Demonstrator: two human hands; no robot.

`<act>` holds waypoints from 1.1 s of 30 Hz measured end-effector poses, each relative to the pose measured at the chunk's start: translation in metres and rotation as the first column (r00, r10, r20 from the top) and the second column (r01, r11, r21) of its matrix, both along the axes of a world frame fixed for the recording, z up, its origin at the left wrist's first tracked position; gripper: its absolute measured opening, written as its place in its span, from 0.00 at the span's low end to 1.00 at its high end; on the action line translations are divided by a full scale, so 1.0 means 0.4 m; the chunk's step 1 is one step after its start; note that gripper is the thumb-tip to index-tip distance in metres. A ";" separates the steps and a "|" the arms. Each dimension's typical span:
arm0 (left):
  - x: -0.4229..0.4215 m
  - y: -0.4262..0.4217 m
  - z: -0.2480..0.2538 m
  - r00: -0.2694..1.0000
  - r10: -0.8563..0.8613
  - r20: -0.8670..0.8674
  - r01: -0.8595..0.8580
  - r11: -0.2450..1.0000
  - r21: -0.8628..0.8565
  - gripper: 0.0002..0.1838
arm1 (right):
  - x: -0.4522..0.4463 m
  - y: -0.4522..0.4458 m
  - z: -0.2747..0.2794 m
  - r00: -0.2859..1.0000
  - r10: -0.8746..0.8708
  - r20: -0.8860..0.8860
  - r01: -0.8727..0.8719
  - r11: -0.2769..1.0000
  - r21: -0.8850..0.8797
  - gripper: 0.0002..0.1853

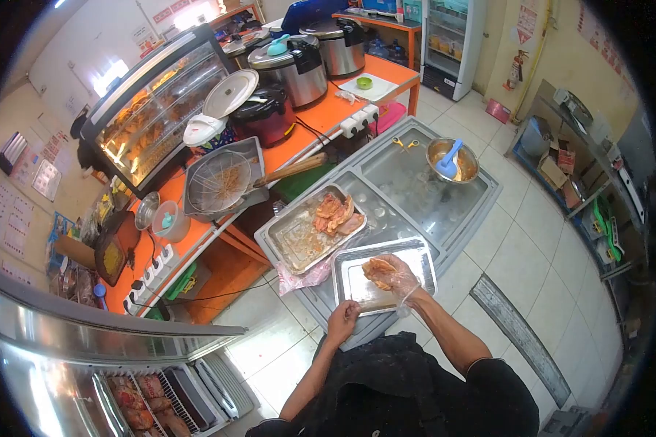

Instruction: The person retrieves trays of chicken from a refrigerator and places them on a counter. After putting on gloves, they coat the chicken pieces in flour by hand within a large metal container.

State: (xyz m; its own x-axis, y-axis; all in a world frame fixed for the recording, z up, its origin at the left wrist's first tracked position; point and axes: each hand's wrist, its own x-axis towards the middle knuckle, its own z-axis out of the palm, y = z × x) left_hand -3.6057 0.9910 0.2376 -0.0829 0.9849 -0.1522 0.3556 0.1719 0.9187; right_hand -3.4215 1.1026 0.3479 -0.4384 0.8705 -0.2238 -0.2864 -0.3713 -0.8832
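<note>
In a clear plastic glove, my right hand (401, 279) grips a piece of raw, marinated chicken (378, 272) over a shallow metal tray (418, 256). My left hand (343, 319) is closed on the near left edge of that tray. Just beyond lies a second metal tray (291, 237), stained with marinade, with several chicken pieces (337, 215) heaped at its right end. Both trays rest on the glass-topped lid of a grey chest freezer (386, 191). Whether the held chicken touches the tray beneath it, I cannot tell.
On the freezer's far end stand a steel bowl (468, 162) with a blue scoop (450, 154) and yellow-handled scissors (406, 144). Left is an orange counter (321, 109) with a wire strainer (222, 178) and rice cookers (291, 73). An open fridge (160, 400) stands at lower left.
</note>
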 end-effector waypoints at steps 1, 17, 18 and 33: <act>0.002 0.000 -0.003 1.000 0.009 0.011 -0.009 1.000 0.001 0.10 | -0.007 0.011 -0.012 0.997 0.010 -0.072 -0.015 0.998 -0.064 0.21; 0.009 -0.024 0.014 0.998 0.048 -0.048 -0.045 0.997 0.067 0.10 | -0.311 0.401 -0.044 0.986 0.157 0.061 -0.161 0.985 0.068 0.17; 0.010 -0.028 0.022 0.999 0.043 -0.023 -0.041 0.996 0.076 0.12 | -0.306 0.405 -0.060 0.986 0.157 0.056 -0.159 0.986 0.042 0.17; -0.001 -0.023 0.006 0.996 -0.027 0.081 0.019 0.996 0.092 0.08 | -0.143 0.333 -0.390 0.984 0.053 0.168 -0.065 0.995 0.069 0.07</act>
